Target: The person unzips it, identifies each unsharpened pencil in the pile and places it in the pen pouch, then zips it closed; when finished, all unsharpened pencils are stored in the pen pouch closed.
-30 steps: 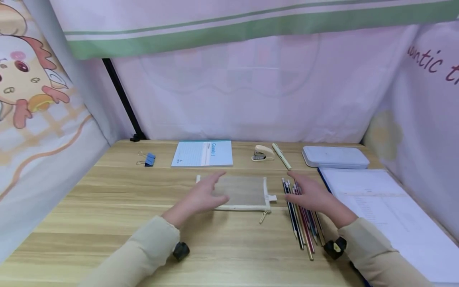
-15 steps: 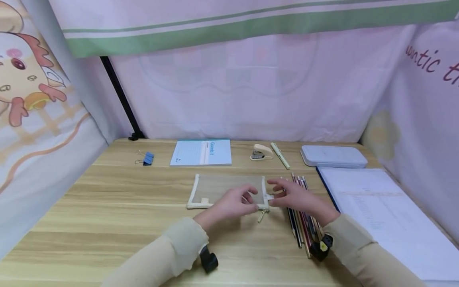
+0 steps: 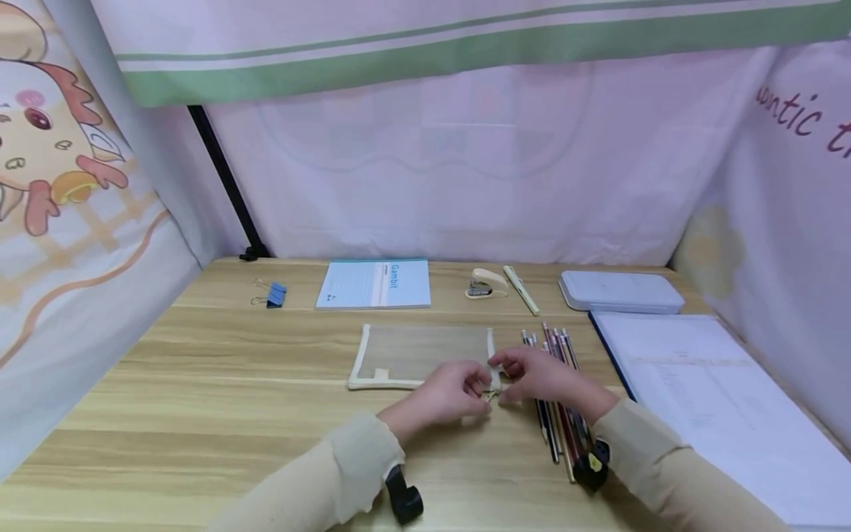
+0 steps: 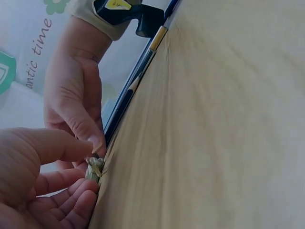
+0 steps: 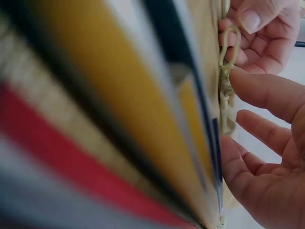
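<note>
A see-through mesh zipper pouch [image 3: 425,347] with white edging lies flat on the table, its zipper along the near side. My left hand [image 3: 453,391] is at the pouch's near right corner, fingers loosely bent and thumb apart from them, around the zipper pull [image 3: 491,396]. Facing it, my right hand [image 3: 541,374] has its thumb tip right at the base of the looped pull [image 5: 226,83] in the right wrist view, its other fingers spread by the pouch edge. Neither hand shows a closed pinch. Under my right wrist lies a loose bunch of pencils [image 3: 553,436].
Along the back stand a blue binder clip [image 3: 275,295], a notebook [image 3: 374,284], a cream stapler [image 3: 487,284], a pale green pen [image 3: 521,290] and a white case [image 3: 621,291]. A clipboard of papers [image 3: 711,399] covers the right side of the wooden table [image 3: 166,414].
Both hands have come in from either side to meet at the pouch's near right corner, the left moving right and the right moving left and slightly nearer. The pouch has stayed in place.
</note>
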`<state>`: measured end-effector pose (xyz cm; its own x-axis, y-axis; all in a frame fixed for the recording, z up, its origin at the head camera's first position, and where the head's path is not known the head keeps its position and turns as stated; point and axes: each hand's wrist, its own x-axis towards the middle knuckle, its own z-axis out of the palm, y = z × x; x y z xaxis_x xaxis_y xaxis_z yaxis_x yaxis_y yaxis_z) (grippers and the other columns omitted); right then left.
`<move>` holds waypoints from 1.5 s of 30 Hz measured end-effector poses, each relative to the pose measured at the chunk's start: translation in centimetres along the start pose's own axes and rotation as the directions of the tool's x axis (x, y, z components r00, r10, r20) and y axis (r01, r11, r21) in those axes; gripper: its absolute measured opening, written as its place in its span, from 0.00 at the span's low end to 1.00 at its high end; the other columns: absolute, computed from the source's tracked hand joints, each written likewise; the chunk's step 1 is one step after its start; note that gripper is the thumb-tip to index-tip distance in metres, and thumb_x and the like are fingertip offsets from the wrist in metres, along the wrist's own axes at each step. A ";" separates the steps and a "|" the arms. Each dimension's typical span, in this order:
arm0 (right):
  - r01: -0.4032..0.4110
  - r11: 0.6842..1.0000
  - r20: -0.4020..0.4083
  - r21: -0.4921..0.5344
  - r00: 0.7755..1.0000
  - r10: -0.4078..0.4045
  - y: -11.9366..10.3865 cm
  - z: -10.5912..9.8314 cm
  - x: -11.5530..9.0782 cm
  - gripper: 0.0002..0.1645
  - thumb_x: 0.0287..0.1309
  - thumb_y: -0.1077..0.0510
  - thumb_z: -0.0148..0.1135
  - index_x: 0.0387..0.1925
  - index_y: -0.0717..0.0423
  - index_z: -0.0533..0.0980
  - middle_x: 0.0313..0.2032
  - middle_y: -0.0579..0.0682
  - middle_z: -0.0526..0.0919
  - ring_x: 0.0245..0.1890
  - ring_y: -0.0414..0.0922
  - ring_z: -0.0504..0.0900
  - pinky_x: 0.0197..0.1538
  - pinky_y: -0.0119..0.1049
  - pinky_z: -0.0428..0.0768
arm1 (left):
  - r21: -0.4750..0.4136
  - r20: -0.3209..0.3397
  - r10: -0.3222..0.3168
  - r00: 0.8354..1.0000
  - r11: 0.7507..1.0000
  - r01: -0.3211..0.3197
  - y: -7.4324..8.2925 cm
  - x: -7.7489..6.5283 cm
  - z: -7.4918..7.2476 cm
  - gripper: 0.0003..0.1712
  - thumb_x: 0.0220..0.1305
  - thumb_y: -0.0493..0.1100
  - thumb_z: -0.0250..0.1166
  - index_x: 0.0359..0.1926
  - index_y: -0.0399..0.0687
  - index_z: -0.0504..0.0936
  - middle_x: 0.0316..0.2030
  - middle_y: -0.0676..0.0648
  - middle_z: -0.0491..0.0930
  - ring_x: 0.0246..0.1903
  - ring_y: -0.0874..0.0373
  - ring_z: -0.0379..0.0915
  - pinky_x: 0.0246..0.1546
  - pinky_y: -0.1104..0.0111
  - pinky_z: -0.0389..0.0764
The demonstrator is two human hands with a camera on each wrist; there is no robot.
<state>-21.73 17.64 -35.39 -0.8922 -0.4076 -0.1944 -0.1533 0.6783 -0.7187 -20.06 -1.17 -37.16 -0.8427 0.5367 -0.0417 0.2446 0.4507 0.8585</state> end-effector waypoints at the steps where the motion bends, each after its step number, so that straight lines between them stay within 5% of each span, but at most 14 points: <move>1: -0.004 1.000 0.001 -0.005 1.000 0.004 0.0 0.1 0.1 0.33 0.37 0.63 0.73 0.52 0.58 0.74 0.46 0.54 0.78 0.48 0.51 0.75 0.53 0.49 0.73 | -0.002 -0.010 0.002 1.000 1.000 -0.002 0.0 0.0 0.1 0.18 0.43 0.31 0.70 0.40 0.36 0.77 0.31 0.46 0.77 0.30 0.61 0.71 0.34 0.73 0.75; 14: 0.074 0.990 -0.018 -0.116 0.997 -0.077 0.3 0.7 1.0 0.25 0.37 0.61 0.74 0.41 0.56 0.74 0.31 0.50 0.73 0.32 0.44 0.69 0.33 0.36 0.69 | -0.148 -0.128 -0.019 0.992 0.989 0.000 -0.4 0.1 0.8 0.17 0.42 0.23 0.62 0.38 0.31 0.76 0.26 0.45 0.76 0.26 0.62 0.70 0.26 0.77 0.73; 25: -0.022 0.996 -0.031 -0.087 0.999 0.019 0.0 0.8 1.0 0.24 0.39 0.64 0.71 0.42 0.57 0.74 0.33 0.52 0.73 0.34 0.46 0.70 0.35 0.36 0.69 | -0.300 -0.139 -0.118 0.983 0.951 0.072 -0.9 -0.3 0.5 0.15 0.43 0.26 0.65 0.37 0.32 0.77 0.26 0.47 0.77 0.24 0.62 0.71 0.25 0.73 0.74; 37: -0.084 0.993 -0.031 -0.085 0.996 0.082 -0.3 1.1 1.3 0.23 0.39 0.65 0.68 0.42 0.57 0.75 0.33 0.51 0.73 0.33 0.45 0.70 0.35 0.36 0.69 | -0.319 -0.167 -0.184 0.969 0.940 0.123 -2.0 -1.3 -1.5 0.16 0.43 0.27 0.65 0.38 0.33 0.78 0.28 0.47 0.77 0.27 0.61 0.72 0.29 0.72 0.76; 45: -0.057 0.996 -0.028 -0.062 0.998 0.055 -0.3 1.0 1.2 0.23 0.37 0.67 0.67 0.42 0.59 0.75 0.32 0.51 0.73 0.32 0.45 0.70 0.34 0.35 0.70 | -0.320 -0.224 -0.244 0.943 0.933 0.165 -3.5 -2.8 -3.6 0.16 0.43 0.29 0.65 0.39 0.36 0.77 0.28 0.48 0.77 0.27 0.60 0.72 0.28 0.71 0.75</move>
<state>-22.33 16.33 -36.05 -0.9110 -0.3520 -0.2148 -0.1281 0.7367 -0.6639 -20.27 -6.84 -38.14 -0.9623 0.2362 -0.1345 -0.0650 0.2806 0.9576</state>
